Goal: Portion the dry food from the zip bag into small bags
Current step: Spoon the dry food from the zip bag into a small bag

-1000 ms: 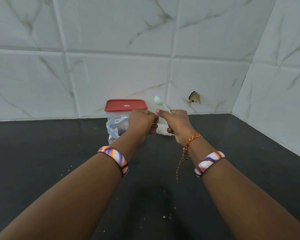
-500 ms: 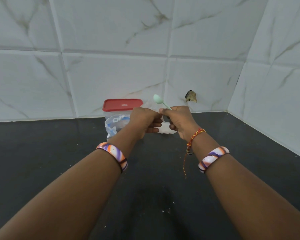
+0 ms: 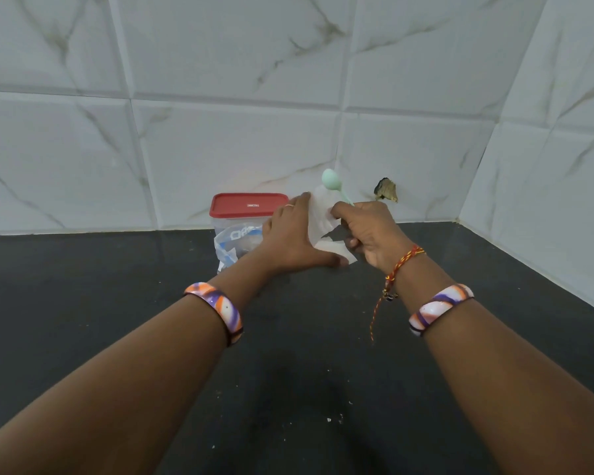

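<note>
I see both of my hands meeting just right of the centre of the frame, above the dark bench (image 3: 83, 286). My left hand (image 3: 297, 240) is spread, fingers stretched up along the left edge of a small clear bag (image 3: 319, 217), thumb reaching out below it toward the bag's lower corner; there is a ring on one finger. My right hand (image 3: 371, 234) is curled shut, pinching the right side of that small bag and gripping the handle of a pale green spoon (image 3: 333, 183), whose bowl sticks up and to the left above my knuckles. The small bag is held upright between the two hands, off the bench, and I cannot tell whether anything is inside it. Behind my left hand, toward the middle of the frame, a zip bag (image 3: 234, 245) with blue print lies crumpled in front of a clear container with a red lid (image 3: 249, 204), which stands against the white marbled tile wall (image 3: 220, 80). I cannot make out the dry food itself. A patterned bangle sits on each forearm, and a red and yellow thread hangs from my right wrist. A few pale crumbs (image 3: 330, 419) dot the bench in the lower middle of the frame
</note>
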Demonstrator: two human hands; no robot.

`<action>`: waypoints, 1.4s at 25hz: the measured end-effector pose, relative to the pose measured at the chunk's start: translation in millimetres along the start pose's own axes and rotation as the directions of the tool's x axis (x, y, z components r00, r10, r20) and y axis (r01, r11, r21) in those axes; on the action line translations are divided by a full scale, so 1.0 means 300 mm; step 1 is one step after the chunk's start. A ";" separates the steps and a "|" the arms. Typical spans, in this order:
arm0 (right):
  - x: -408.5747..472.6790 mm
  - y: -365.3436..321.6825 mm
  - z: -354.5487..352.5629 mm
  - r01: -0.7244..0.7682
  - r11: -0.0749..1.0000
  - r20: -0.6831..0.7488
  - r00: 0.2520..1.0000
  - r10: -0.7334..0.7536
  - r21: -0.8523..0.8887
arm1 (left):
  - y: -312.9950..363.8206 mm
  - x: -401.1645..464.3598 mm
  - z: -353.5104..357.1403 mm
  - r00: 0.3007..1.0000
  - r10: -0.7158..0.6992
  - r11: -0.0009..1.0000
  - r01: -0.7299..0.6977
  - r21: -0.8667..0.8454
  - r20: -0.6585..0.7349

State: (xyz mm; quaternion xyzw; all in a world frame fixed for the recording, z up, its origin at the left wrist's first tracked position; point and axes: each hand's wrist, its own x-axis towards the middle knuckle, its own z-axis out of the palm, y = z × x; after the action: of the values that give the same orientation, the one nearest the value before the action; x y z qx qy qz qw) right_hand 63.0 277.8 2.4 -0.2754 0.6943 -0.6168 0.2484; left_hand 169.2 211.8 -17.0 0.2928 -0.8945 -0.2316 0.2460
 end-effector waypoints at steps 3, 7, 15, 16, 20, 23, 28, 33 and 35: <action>-0.001 -0.014 0.006 -0.026 0.998 0.065 0.997 0.030 -0.056 | -0.023 0.011 0.012 0.993 0.074 0.997 -0.070 0.046 -0.096; 0.002 -0.021 0.024 -0.031 0.996 0.084 0.996 0.038 -0.080 | -0.032 0.018 0.002 0.985 0.162 0.976 -0.150 0.158 -0.063; -0.001 -0.029 0.031 -0.074 0.987 0.211 0.972 0.103 -0.142 | -0.059 -0.007 -0.028 0.970 0.243 0.966 -0.239 0.103 -0.030; -0.006 -0.026 0.040 -0.067 0.987 0.185 0.978 0.093 -0.143 | -0.057 -0.004 -0.025 0.968 0.246 0.958 -0.236 0.163 -0.043; -0.023 -0.003 0.054 0.030 0.967 0.066 0.998 -0.014 -0.253 | -0.050 0.019 -0.026 0.960 0.274 0.886 -0.229 0.402 -0.057; -0.027 -0.008 0.049 0.046 0.981 0.121 0.992 -0.023 -0.190 | -0.048 0.011 -0.030 0.950 0.313 0.865 -0.288 0.411 0.005; -0.025 0.005 0.063 0.046 0.954 0.092 0.996 -0.019 -0.297 | -0.053 -0.007 -0.046 0.955 0.292 0.894 -0.250 0.373 -0.060; -0.001 -0.012 0.099 0.050 0.955 0.144 0.990 -0.008 -0.293 | -0.065 -0.013 -0.077 0.958 0.284 0.911 -0.256 0.323 -0.040; 0.006 -0.008 0.120 0.064 0.935 0.132 0.991 -0.018 -0.349 | -0.076 -0.017 -0.090 0.963 0.265 0.910 -0.232 0.344 -0.050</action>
State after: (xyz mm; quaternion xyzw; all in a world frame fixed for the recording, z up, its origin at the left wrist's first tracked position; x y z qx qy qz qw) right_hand 86.5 250.6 0.6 -0.3685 0.7705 -0.4686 0.2258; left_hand 197.9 191.2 -10.4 0.2248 -0.9380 -0.0290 0.2624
